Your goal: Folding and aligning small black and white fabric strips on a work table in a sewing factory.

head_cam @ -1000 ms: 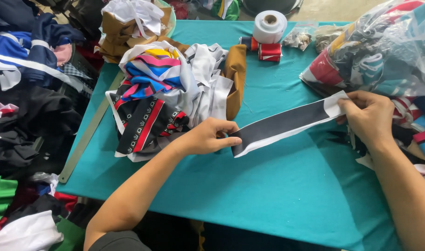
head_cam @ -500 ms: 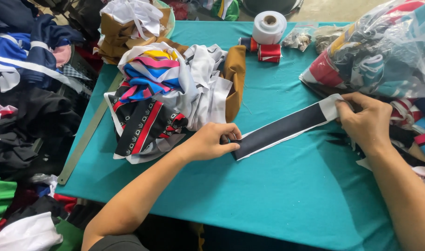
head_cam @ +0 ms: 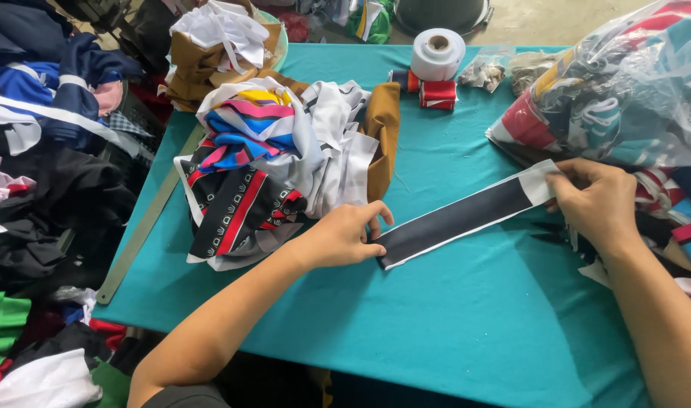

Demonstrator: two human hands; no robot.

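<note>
The left hand (head_cam: 341, 236) pinches the near end of a black strip (head_cam: 459, 217); the right hand (head_cam: 595, 202) grips its white far end. The strip lies flat across the middle of the teal table (head_cam: 436, 332). I think both ends need even tension, so no wrinkle stays. Behind, a fabric pile (head_cam: 277, 162) lies toward the left edge, and a tape roll (head_cam: 437, 54) stands at the far edge.
</note>
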